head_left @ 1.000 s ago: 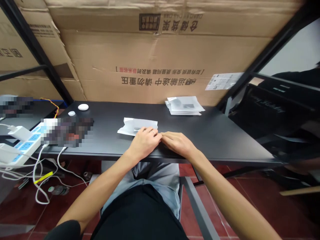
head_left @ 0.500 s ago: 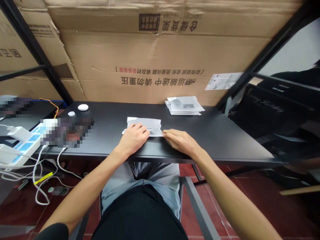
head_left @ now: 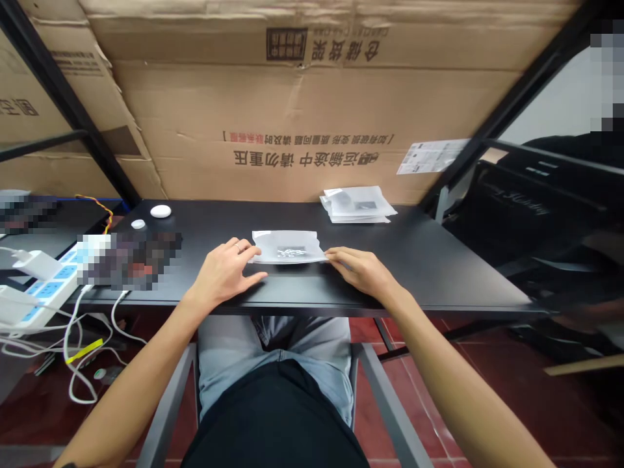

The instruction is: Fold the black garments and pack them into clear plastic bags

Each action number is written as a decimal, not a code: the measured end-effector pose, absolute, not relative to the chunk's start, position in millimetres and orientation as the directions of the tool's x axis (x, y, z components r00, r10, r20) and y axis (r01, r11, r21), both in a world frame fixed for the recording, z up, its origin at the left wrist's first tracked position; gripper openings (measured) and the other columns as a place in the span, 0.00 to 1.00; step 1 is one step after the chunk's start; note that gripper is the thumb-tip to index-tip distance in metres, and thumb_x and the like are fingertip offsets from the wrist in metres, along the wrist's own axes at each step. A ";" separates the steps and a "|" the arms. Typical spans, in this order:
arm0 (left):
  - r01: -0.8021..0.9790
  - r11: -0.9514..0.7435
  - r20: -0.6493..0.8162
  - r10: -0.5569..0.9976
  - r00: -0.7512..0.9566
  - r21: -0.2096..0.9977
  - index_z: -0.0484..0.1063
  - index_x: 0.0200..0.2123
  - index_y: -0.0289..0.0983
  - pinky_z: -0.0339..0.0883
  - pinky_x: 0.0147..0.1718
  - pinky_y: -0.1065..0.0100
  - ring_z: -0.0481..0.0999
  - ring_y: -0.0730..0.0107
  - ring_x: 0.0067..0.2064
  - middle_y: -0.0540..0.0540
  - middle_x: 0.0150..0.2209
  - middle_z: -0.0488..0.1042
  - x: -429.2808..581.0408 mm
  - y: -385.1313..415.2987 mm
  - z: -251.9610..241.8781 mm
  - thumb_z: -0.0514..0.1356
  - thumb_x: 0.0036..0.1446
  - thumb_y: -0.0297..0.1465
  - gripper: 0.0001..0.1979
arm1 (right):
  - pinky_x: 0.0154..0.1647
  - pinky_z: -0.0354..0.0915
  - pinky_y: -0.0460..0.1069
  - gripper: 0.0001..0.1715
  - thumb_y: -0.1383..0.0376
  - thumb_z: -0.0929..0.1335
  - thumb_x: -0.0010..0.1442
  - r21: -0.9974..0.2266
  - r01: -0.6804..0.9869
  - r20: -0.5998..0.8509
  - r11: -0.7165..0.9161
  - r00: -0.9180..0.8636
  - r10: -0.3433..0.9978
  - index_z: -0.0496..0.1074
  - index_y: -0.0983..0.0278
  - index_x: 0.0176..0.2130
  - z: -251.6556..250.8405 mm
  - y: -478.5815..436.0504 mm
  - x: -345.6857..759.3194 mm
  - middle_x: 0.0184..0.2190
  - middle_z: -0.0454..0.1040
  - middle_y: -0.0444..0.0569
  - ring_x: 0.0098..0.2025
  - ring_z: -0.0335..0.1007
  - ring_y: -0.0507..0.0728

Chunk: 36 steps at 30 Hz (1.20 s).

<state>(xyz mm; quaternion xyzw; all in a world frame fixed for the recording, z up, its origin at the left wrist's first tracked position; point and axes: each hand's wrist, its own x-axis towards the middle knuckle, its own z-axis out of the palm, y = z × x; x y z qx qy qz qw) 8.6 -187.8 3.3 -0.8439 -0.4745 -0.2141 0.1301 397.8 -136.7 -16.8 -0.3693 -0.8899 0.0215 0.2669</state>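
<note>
Pinching the near right corner of a frosted plastic pouch (head_left: 287, 242): right hand (head_left: 359, 270), thumb mostly hidden. Left hand (head_left: 228, 268) spread, thumb apart from fingers, fingertips at the pouch's left edge; exact contact hard to judge. Pouch lies between both hands on the black counter (head_left: 414, 273). Dark insert (head_left: 291, 251) within, obscured by film and glare. Farther back, right: stacked similar pouches (head_left: 357, 207) near the cardboard sheet (head_left: 292, 97), top cut off by frame.

Pouch (head_left: 268, 247) is milky white with a dark patch (head_left: 291, 251), stacked pouches (head_left: 341, 207) match. Desk (head_left: 439, 260) is plain black, cardboard (head_left: 312, 104) tan with print (head_left: 244, 158) in 2 colours, black and red. Power strip (head_left: 54, 281) is white with blue sockets (head_left: 61, 272).
</note>
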 end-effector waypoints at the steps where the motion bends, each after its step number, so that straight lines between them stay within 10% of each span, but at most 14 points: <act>1: 0.845 -0.534 0.490 0.738 0.464 0.004 0.82 0.55 0.43 0.76 0.49 0.54 0.81 0.53 0.53 0.42 0.51 0.84 13.6 -186.7 4.1 0.68 0.74 0.45 0.15 | 0.59 0.84 0.61 0.19 0.57 0.63 0.82 -0.239 0.643 0.465 0.728 -0.583 0.667 0.83 0.55 0.52 -17.0 -136.7 397.4 0.58 0.88 0.54 0.55 0.89 0.66; 19: 0.850 -0.516 0.547 0.682 0.485 -0.109 0.77 0.46 0.39 0.73 0.45 0.59 0.82 0.56 0.50 0.41 0.47 0.82 61.7 -159.5 23.1 0.56 0.81 0.31 0.10 | 0.55 0.84 0.58 0.15 0.66 0.73 0.76 0.069 0.581 0.706 0.811 -0.602 0.372 0.81 0.57 0.60 -4.6 -153.1 374.7 0.53 0.89 0.55 0.51 0.88 0.64; 25: 0.863 -0.504 0.566 0.700 0.435 -0.040 0.76 0.47 0.40 0.73 0.44 0.61 0.82 0.56 0.51 0.41 0.48 0.82 74.4 -162.1 33.3 0.56 0.81 0.31 0.09 | 0.64 0.81 0.59 0.27 0.77 0.64 0.77 0.224 0.550 0.478 0.804 -0.781 0.402 0.73 0.66 0.70 1.4 -163.1 311.2 0.64 0.83 0.64 0.67 0.81 0.67; 32: 0.933 -0.186 0.407 0.912 0.046 0.310 0.75 0.49 0.44 0.74 0.42 0.58 0.86 0.49 0.47 0.41 0.46 0.85 59.5 -165.0 37.1 0.59 0.77 0.54 0.20 | 0.60 0.79 0.63 0.35 0.79 0.65 0.70 0.124 0.737 0.139 0.665 -0.676 0.723 0.69 0.75 0.73 7.0 -149.8 285.1 0.62 0.82 0.72 0.59 0.85 0.73; 36: 0.766 -0.020 0.064 0.998 -0.028 0.643 0.73 0.53 0.44 0.77 0.40 0.60 0.86 0.55 0.36 0.47 0.33 0.84 40.0 -144.8 21.3 0.63 0.74 0.49 0.16 | 0.58 0.78 0.60 0.35 0.81 0.65 0.70 0.158 0.712 0.120 0.684 -0.701 0.703 0.71 0.73 0.72 13.5 -140.7 285.9 0.60 0.84 0.69 0.58 0.86 0.71</act>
